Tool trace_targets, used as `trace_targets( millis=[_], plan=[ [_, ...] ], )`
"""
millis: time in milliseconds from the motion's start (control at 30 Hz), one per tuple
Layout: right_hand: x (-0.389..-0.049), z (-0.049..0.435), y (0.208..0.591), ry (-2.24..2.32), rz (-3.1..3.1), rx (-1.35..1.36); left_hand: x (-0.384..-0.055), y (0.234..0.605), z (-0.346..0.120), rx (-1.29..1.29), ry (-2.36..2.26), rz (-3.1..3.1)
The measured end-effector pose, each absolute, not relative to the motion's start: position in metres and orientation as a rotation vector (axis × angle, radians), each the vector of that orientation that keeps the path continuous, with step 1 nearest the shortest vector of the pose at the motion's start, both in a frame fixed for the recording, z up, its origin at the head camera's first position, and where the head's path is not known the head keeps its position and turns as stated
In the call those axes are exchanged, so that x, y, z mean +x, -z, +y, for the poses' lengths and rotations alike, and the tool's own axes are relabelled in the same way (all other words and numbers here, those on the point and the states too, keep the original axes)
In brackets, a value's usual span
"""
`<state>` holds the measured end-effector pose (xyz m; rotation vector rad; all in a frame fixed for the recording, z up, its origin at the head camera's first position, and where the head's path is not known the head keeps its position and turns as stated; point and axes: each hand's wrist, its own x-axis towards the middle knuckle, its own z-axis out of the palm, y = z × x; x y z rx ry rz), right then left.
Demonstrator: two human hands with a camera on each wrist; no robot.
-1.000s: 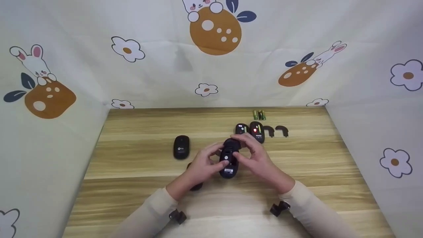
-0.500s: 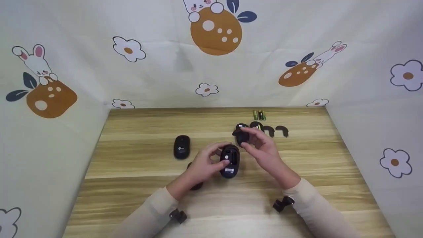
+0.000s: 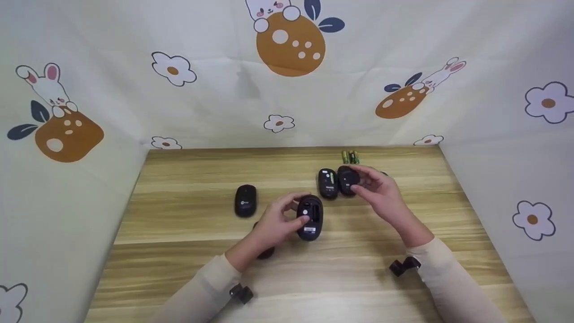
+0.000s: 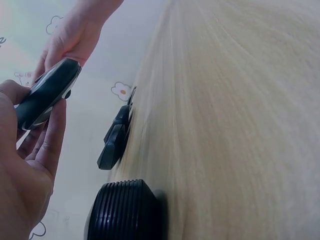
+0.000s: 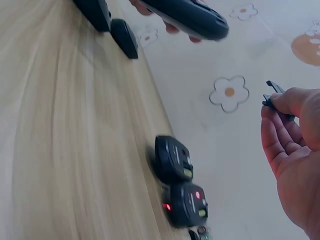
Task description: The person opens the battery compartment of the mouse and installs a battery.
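Note:
My left hand [image 3: 279,223] grips a black computer mouse [image 3: 310,229], underside up, its battery compartment uncovered and dark inside. The thumb lies across the underside; the left wrist view shows the mouse [image 4: 49,92] edge-on, raised off the table. Further right, my right hand [image 3: 384,195] pinches a small black battery cover [image 5: 276,97] between thumb and fingers. From the head this cover overlaps one of two upturned mice. The left one of the pair [image 3: 328,184] has a green battery in its slot; the other [image 5: 187,204] shows a red light and also a battery.
Several loose green batteries [image 3: 350,157] lie near the table's back edge. A black mouse [image 3: 245,200] rests top side up on the left, and another [image 3: 265,253] is partly hidden by my left forearm. Patterned cloth [image 3: 215,116] walls the table at the back and sides.
My right hand has lifted the battery cover away from the held mouse and carried it right, toward the upturned mice, hiding the loose covers there. My left hand keeps its hold.

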<state>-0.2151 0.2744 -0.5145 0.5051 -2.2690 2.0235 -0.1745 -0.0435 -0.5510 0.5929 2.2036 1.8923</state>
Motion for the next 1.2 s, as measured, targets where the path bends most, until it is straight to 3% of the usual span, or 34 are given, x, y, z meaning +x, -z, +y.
trace_targets(
  millis=[733, 1200],
  plan=[
    [-0.253, 0.37, 0.511, -1.404, -2.755, 0.433, -0.177, 0.555, -0.044, 0.639, -1.915, 2.207],
    [-0.275, 0.421, 0.521, -1.281, -2.928, 0.353, -0.178, 0.554, -0.044, 0.657, -1.902, 2.245]
  ],
)
